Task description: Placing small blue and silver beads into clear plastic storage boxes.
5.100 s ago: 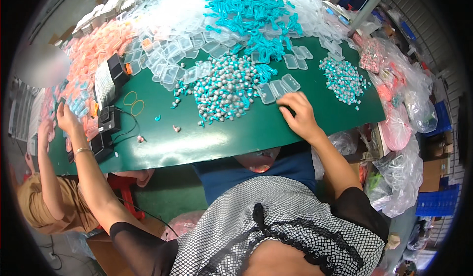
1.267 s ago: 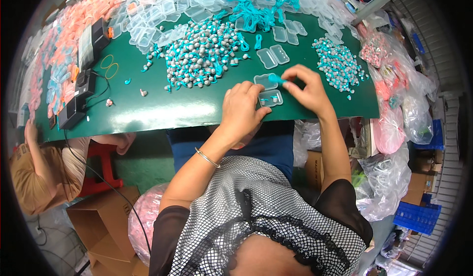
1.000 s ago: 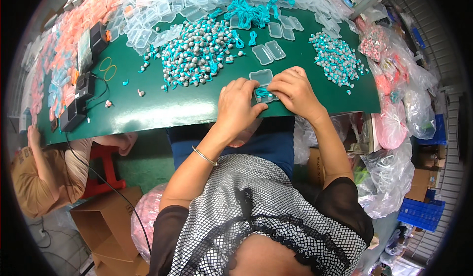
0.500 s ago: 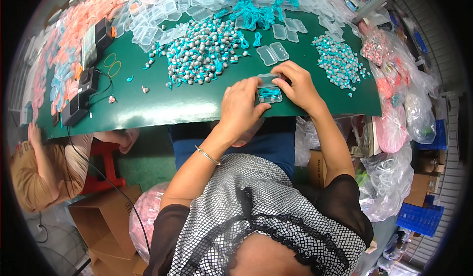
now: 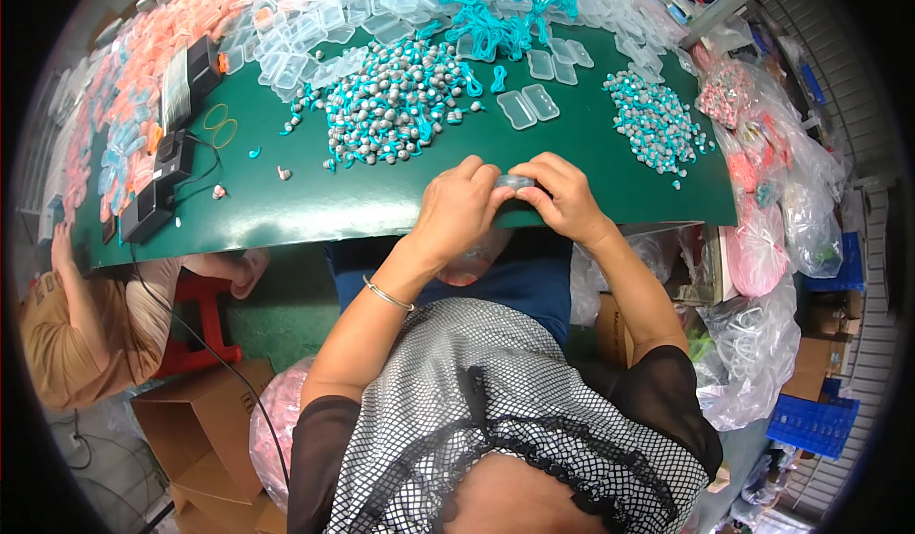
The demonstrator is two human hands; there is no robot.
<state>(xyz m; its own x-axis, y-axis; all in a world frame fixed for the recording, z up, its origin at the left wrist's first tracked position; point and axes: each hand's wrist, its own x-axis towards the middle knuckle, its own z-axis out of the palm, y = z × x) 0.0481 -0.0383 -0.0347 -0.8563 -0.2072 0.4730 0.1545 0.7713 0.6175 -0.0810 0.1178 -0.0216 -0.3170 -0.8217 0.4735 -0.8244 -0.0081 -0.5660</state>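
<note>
Item: small rectangular box of clear plastic [image 5: 516, 181], one, at the near edge of the green, smooth-surfaced table [image 5: 591, 120], right of the middle of that edge. Change over the last half second: the box, lately open with its lid laid back and a teal cord coil showing inside, now appears as a narrow greyish shape, the lid apparently folded over. Meaning, as judged: filling looks finished for this box and closing is the step in hand. Grip: bare left hand [image 5: 459, 201], with a metal bangle [image 5: 388, 294] at the wrist, and bare right hand [image 5: 562, 196] are clamped on the box from its two sides, thumbs toward the near edge. Unmoved: open clear plastic box with two shallow halves [image 5: 527, 106], beyond the hands; heap of small grey-and-teal pieces [image 5: 393, 100], left of it; smaller heap of white-and-teal pieces [image 5: 653, 120], toward the right edge. Hidden: most fingertips, the contents and the catch, so whether the lid is fully shut cannot be told; nor whether the box touches the table. Cut off: heap of teal looped cords [image 5: 481, 24], running past the upper rim.
</note>
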